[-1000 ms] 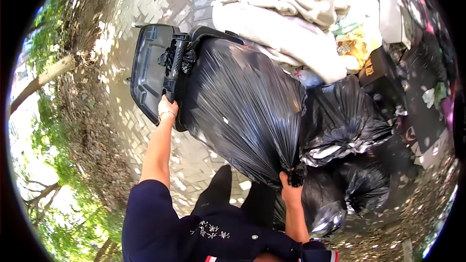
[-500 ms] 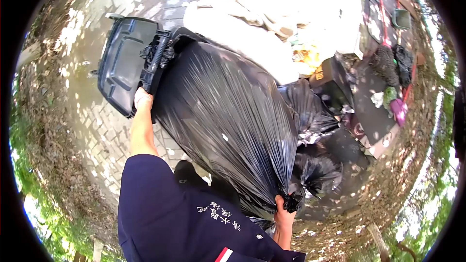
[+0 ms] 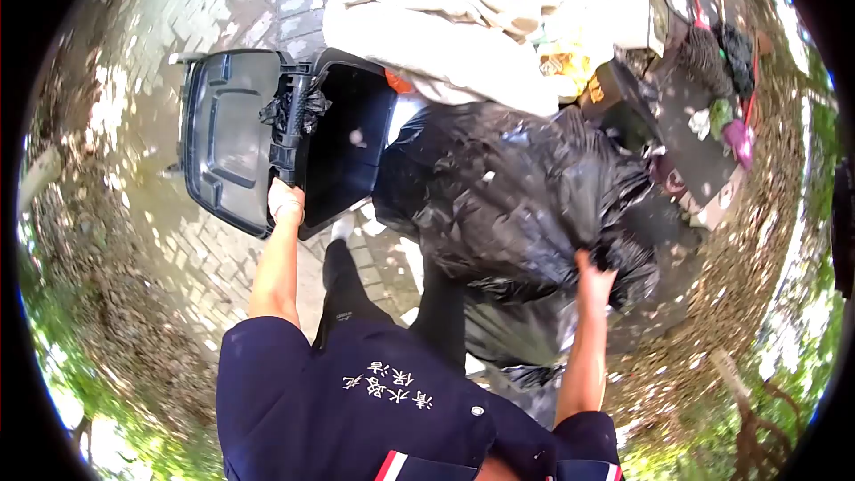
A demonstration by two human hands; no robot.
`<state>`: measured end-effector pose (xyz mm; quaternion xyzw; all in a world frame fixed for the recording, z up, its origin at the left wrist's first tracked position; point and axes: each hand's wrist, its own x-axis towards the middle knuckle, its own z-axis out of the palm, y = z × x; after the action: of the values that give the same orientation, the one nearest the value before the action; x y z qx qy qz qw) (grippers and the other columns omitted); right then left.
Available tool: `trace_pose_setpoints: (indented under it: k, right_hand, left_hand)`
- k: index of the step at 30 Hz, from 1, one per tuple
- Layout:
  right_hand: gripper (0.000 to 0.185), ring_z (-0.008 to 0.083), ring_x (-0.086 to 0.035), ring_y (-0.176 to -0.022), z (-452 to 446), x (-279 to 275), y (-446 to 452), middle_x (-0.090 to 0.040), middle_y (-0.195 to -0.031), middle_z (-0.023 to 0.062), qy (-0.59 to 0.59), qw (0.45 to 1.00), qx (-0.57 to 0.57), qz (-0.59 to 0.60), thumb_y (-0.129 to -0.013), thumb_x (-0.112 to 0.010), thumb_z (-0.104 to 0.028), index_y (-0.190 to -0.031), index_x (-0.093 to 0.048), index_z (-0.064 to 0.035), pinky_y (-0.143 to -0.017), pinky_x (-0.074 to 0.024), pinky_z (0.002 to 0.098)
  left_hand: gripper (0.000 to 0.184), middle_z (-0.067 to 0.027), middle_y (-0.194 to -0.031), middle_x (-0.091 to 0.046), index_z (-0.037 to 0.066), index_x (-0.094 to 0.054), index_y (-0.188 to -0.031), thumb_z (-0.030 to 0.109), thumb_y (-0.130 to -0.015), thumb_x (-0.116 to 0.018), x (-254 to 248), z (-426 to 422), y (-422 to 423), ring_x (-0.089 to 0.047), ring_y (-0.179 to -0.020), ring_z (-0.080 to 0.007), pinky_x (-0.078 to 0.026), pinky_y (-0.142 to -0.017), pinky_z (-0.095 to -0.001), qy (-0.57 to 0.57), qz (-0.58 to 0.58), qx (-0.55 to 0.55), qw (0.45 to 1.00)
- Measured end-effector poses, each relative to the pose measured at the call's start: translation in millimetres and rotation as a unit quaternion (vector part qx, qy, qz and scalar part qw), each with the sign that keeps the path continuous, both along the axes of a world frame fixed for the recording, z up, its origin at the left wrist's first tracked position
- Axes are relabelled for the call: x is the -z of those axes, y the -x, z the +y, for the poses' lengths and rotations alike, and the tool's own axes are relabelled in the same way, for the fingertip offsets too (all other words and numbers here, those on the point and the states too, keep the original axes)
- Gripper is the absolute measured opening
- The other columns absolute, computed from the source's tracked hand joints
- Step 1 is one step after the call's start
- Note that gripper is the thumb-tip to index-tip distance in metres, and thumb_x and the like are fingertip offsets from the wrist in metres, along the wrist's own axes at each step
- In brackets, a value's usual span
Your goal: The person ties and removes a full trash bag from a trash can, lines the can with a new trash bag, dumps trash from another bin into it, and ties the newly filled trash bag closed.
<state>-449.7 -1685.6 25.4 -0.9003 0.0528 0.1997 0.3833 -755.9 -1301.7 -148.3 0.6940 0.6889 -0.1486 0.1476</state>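
Observation:
My left hand (image 3: 286,200) is closed round the hinge-side handle of a dark wheelie bin (image 3: 343,138). The bin's lid (image 3: 233,129) hangs folded back to the left, and a scrap of black plastic (image 3: 307,112) is caught at the hinge. Inside, the bin is dark, with a small pale spot on its wall. At the right, my right hand (image 3: 594,281) grips the gathered neck of a full black garbage bag (image 3: 499,200). The bag rests among other black bags, beside the bin, its plastic creased and slack. My right fingers are partly hidden by the plastic.
Large white fabric bundles (image 3: 427,36) lie beyond the bin. A yellow item (image 3: 570,67), a mop head (image 3: 705,58) and a purple item (image 3: 738,142) are at the right. Paving (image 3: 160,196) lies left, leaf-covered ground (image 3: 107,303) around the edges.
The garbage bag has come out of the bin mouth and now lies right of it, slumped and lower. My right hand has moved right and farther forward with the bag's neck. My left hand stays on the handle.

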Motion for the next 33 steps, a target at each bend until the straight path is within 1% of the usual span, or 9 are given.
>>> trace_pose_setpoints:
  k: [6, 8, 10, 13, 17, 20, 24, 29, 33]
  right_hand:
    - [0.032, 0.0156, -0.054, -0.076, 18.7, 41.9, 19.6, -0.058, -0.084, 0.0063, -0.168, 0.973, 0.106, -0.12, -0.066, -0.063, -0.005, -0.094, -0.051, 0.0038, -0.072, -0.041, 0.0265]
    - [0.038, 0.0144, -0.055, -0.076, 4.9, 82.7, 22.6, -0.058, -0.08, 0.0106, -0.048, 0.982, 0.12, -0.141, -0.06, -0.067, -0.009, -0.092, -0.051, 0.0047, -0.07, -0.042, 0.0254]
    - [0.039, 0.0135, -0.054, -0.072, 23.4, 80.8, 37.9, -0.058, -0.076, 0.0119, -0.169, 0.947, 0.145, -0.233, -0.059, -0.064, -0.013, -0.091, -0.051, 0.0048, -0.067, -0.0423, 0.0266]
    - [0.043, 0.0262, -0.058, -0.07, 37.6, 115.5, 59.4, -0.058, -0.069, 0.0152, -0.005, 0.959, 0.159, -0.235, -0.054, -0.058, -0.012, -0.095, -0.053, -0.0015, -0.063, -0.0451, 0.0335]
    - [0.043, 0.0299, -0.055, -0.073, 94.5, 67.2, 100.1, -0.058, -0.072, 0.0138, 0.084, 0.947, 0.254, -0.177, -0.052, -0.056, -0.013, -0.095, -0.055, -0.0094, -0.063, -0.0434, 0.0375]
    - [0.044, 0.0305, -0.055, -0.075, 96.0, 55.0, 110.0, -0.058, -0.073, 0.0143, 0.063, 0.95, 0.233, -0.198, -0.052, -0.056, -0.013, -0.096, -0.054, -0.0096, -0.066, -0.043, 0.0376]
    - [0.04, 0.0318, -0.054, -0.075, 83.2, 57.0, 117.5, -0.057, -0.074, 0.0153, 0.052, 0.96, 0.202, -0.188, -0.053, -0.057, -0.014, -0.093, -0.055, -0.0088, -0.067, -0.043, 0.0383]
    - [0.036, 0.0312, -0.054, -0.067, 63.4, 59.3, 119.8, -0.056, -0.066, 0.0143, 0.001, 0.961, 0.163, -0.224, -0.057, -0.062, -0.022, -0.088, -0.053, -0.0052, -0.061, -0.0427, 0.0367]
    - [0.055, 0.009, -0.044, -0.072, 22.0, 40.9, 117.3, -0.048, -0.076, -0.001, -0.219, 0.964, 0.058, -0.136, -0.056, -0.065, -0.006, -0.107, -0.044, -0.0066, -0.062, -0.0377, 0.0227]
  left_hand:
    - [0.023, -0.0253, -0.071, -0.055, -0.006, -0.053, -0.073, 0.015, -0.063, -0.051, 51.1, 22.7, 40.2, -0.054, -0.07, -0.0385, -0.044, -0.064, -0.041, 0.012, -0.102, 0.1, 0.99]
    - [0.033, -0.0253, -0.071, -0.056, -0.008, -0.054, -0.073, 0.022, -0.059, -0.056, 63.9, 37.1, 48.4, -0.056, -0.07, -0.0367, -0.044, -0.065, -0.0397, 0.069, -0.139, 0.102, 0.983]
    - [0.056, -0.0248, -0.085, -0.056, -0.006, -0.053, -0.087, 0.037, -0.055, -0.064, -21.8, 26.2, 12.9, -0.055, -0.082, -0.034, -0.043, -0.073, -0.0366, 0.12, -0.088, 0.232, 0.961]
    - [0.054, -0.0182, -0.088, -0.057, -0.001, -0.052, -0.095, 0.04, -0.061, -0.064, -84.9, 38.6, -4.6, -0.054, -0.087, -0.0285, -0.042, -0.077, -0.0335, 0.237, 0.13, 0.491, 0.828]
    - [0.042, -0.0138, -0.101, -0.052, 0.0, -0.049, -0.102, 0.016, -0.067, -0.065, -120.6, -16.2, -39.0, -0.051, -0.093, -0.0257, -0.041, -0.079, -0.0346, 0.238, -0.401, 0.564, 0.681]
    - [0.073, -0.0212, -0.119, -0.035, -0.005, -0.031, -0.117, 0.015, -0.059, -0.07, -124.2, -87.4, -112.2, -0.034, -0.111, -0.0329, -0.026, -0.094, -0.0364, 0.18, -0.518, 0.644, 0.534]
    - [0.103, -0.0276, -0.124, -0.021, -0.007, -0.017, -0.121, 0.025, -0.043, -0.076, -116.4, -171.7, -209.0, -0.024, -0.115, -0.0386, -0.021, -0.096, -0.0411, 0.096, -0.508, 0.711, 0.476]
    - [0.043, -0.0108, -0.117, -0.041, 0.008, -0.049, -0.104, 0.02, -0.063, -0.057, -78.0, -223.4, -253.2, -0.036, -0.11, -0.0283, -0.027, -0.091, -0.0346, 0.026, -0.465, 0.836, 0.291]
    - [0.032, -0.0166, -0.092, -0.055, 0.007, -0.055, -0.093, 0.015, -0.062, -0.056, -79.6, -216.8, -268.9, -0.053, -0.082, -0.0327, -0.042, -0.072, -0.039, 0.218, -0.309, 0.842, 0.385]
